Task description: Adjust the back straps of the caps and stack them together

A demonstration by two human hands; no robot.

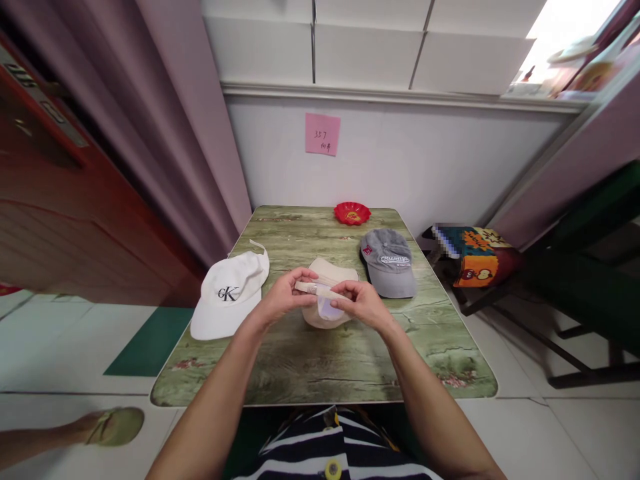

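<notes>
A beige baseball cap (327, 319) is between my two hands over the middle of the table, its back strap towards me and its brim pointing away. My left hand (290, 293) pinches the left part of the strap between thumb and fingers. On the other side, my right hand (364, 303) grips the strap's right part the same way. To the left lies a white baseball cap (230, 293) with black "CK" lettering, its strap sticking up behind. A grey baseball cap (389, 263) with white lettering and a red patch rests on the right.
The caps are on a green wood-patterned table (300, 373). A red scalloped dish (353, 213) sits at its far edge. Behind, a pink note (323, 135) sticks to the wall. A stool with a colourful cover (475, 257) stands right; another person's foot (117, 427) shows lower left.
</notes>
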